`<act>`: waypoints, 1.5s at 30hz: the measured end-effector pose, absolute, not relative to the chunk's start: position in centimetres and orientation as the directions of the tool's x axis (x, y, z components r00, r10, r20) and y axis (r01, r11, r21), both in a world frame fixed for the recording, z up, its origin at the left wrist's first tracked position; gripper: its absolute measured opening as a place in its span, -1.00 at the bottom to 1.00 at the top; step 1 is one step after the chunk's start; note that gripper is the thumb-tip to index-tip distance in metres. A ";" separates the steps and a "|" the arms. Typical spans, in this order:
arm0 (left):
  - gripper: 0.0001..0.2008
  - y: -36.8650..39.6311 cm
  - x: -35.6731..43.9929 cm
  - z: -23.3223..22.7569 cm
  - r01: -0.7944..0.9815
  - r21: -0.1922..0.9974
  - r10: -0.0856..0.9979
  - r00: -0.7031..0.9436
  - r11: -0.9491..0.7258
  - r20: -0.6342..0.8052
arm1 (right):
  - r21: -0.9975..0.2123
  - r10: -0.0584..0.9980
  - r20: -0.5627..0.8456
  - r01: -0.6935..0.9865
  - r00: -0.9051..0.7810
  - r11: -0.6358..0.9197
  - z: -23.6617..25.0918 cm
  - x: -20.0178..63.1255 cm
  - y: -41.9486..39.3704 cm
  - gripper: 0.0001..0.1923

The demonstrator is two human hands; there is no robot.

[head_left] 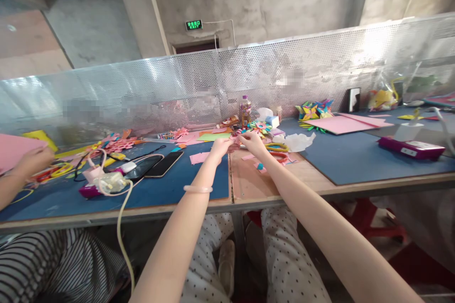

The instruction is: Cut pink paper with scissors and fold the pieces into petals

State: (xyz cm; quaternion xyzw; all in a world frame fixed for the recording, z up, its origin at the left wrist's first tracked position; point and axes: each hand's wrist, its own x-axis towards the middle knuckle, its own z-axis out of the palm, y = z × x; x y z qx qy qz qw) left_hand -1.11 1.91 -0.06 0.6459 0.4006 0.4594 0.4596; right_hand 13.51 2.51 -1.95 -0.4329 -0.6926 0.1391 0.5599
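Note:
Out over the table, my left hand (222,146) and my right hand (253,144) meet with their fingertips pinched close together. Between them is a small pink piece of paper (234,146), mostly hidden by the fingers. Left of my left hand lies a pink paper square (199,158), with a light green sheet (214,137) behind. Beside my right wrist are yellow-handled scissors (276,147) and an orange-red handle (281,156). Just past my hands sits a multicoloured folded-paper flower (260,128).
A drink bottle (245,111) stands near the perforated metal screen (170,75). Phones (164,164) and a cabled power strip (106,183) lie to the left. Further left, a co-worker's hand (37,161) holds pink paper. Crumpled white tissue (299,142) and pink sheets (341,123) lie right.

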 end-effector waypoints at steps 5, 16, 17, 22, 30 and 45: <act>-0.77 1.9 -1.1 -0.1 0.075 0.958 0.931 0.266 -0.277 0.249 | -0.673 0.747 0.664 0.433 -0.003 0.600 -2.2 13.4 2.9 -0.82; -0.76 1.6 -0.9 -0.1 0.060 0.961 0.945 0.210 -0.269 0.252 | -0.487 0.668 0.744 0.671 -0.017 0.560 -2.6 12.4 2.4 -0.86; -0.77 1.7 -0.9 -0.1 0.056 0.964 0.950 0.198 -0.258 0.243 | -0.457 0.654 0.756 0.693 -0.026 0.557 -2.5 12.2 2.1 -0.86; -0.78 2.0 -1.1 -0.2 0.000 0.971 0.958 0.166 -0.238 0.235 | -0.305 0.563 0.819 0.746 -0.111 0.592 -2.3 11.8 0.7 -0.81; -0.69 2.8 -1.5 -0.9 -0.070 0.971 0.948 0.208 -0.230 0.239 | -0.435 0.657 0.751 0.694 -0.072 0.573 -2.1 11.8 0.9 -0.72; -0.72 3.4 -1.8 -1.3 -0.167 0.959 0.920 0.284 -0.230 0.271 | -0.608 0.716 0.692 0.464 -0.088 0.644 -1.8 13.0 1.7 -0.62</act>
